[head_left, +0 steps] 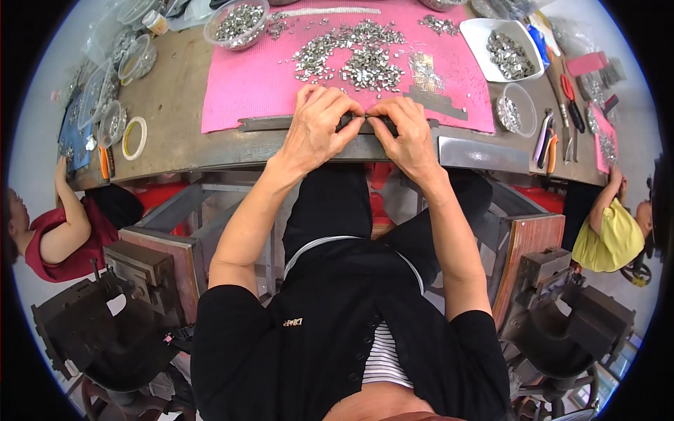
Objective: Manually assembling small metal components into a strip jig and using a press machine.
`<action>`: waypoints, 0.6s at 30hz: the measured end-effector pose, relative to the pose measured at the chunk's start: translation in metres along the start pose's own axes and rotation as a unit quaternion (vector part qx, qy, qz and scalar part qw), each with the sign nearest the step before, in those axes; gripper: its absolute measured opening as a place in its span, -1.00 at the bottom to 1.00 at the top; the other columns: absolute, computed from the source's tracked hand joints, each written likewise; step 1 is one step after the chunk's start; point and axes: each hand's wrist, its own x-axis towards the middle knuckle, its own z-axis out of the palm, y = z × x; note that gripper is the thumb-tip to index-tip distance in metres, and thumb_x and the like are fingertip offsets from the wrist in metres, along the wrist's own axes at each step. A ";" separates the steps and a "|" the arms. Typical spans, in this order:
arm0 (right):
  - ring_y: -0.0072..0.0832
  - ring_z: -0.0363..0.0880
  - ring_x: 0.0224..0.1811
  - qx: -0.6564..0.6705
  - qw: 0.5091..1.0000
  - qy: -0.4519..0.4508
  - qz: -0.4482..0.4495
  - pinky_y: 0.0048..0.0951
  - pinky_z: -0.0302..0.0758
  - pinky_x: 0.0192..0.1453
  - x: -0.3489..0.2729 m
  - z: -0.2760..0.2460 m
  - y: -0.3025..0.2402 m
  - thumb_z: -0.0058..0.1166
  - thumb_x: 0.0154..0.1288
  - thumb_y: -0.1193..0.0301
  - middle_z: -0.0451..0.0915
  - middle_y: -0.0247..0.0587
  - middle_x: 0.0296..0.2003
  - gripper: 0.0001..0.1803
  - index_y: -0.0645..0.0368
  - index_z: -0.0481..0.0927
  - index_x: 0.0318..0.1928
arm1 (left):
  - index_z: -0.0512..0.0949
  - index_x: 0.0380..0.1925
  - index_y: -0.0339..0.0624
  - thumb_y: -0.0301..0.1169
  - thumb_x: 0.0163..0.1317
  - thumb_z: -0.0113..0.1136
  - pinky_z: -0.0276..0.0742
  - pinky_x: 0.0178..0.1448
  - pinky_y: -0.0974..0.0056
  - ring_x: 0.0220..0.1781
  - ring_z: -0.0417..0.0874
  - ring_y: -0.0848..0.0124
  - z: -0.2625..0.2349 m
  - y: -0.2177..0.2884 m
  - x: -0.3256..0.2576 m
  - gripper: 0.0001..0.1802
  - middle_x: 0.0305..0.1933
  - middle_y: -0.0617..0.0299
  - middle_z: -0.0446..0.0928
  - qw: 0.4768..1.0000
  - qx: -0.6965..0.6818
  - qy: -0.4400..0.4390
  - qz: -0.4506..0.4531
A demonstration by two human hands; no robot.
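Head view. Nearest the lens: black shirt [337, 344] of the person, lower centre of the frame, both bare forearms rising from it toward mid-frame.

Left hand [319, 130] and right hand [406, 137] meet just above centre. Fingertips of both are pinched together on a small dark piece [365, 123]; the thumbs nearly touch over it. Piece sits at the near edge of the pink mat [246, 77], on a grey metal bar [267, 125] that runs along the table [175, 91] front. Its exact shape is mostly hidden by the fingers.

Behind the hands, upper centre: loose heap of small silvery metal parts [351, 52] spread on the mat. Upper left: clear round bowl [235, 24] with more such parts. Upper right: white rectangular tray [507, 49], also filled; just below it a small clear cup [516, 111]. Right of the cup: pliers [547, 140] with coloured handles. Left on the table: a yellowish tape ring [133, 138].

Far left edge of the frame: another person in a red top [63, 242]. Far right edge: another person in a yellow top [611, 242].
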 end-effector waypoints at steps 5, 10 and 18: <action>-0.24 0.59 -0.15 0.021 1.000 0.009 0.011 -0.24 0.40 -0.01 0.002 -0.009 -0.001 0.31 0.21 0.54 0.62 -0.23 -0.27 -0.82 0.17 0.67 -0.16 | 0.66 -0.24 -0.14 -0.40 0.15 0.41 0.29 0.25 0.11 -0.14 0.59 0.27 -0.002 0.002 -0.002 -0.81 -0.25 0.23 0.62 1.000 -0.024 -0.010 -0.017; -0.22 0.62 -0.24 0.013 0.997 -0.002 0.078 -0.23 0.43 -0.05 0.015 -0.013 0.016 0.29 0.24 0.52 0.62 -0.20 -0.31 -0.87 0.17 0.70 -0.19 | 0.68 -0.21 -0.09 -0.35 0.19 0.44 0.28 0.27 0.08 -0.14 0.60 0.30 0.009 0.010 -0.001 -0.81 -0.23 0.28 0.63 0.999 0.025 0.012 -0.025; -0.20 0.61 -0.20 -0.051 0.994 -0.067 0.072 -0.21 0.40 -0.06 0.033 -0.003 0.025 0.26 0.27 0.48 0.62 -0.21 -0.32 -0.92 0.19 0.70 -0.24 | 0.69 -0.22 -0.12 -0.38 0.19 0.44 0.37 0.16 0.12 -0.20 0.61 0.26 0.018 0.011 -0.001 -0.82 -0.30 0.26 0.63 0.997 0.020 0.061 -0.041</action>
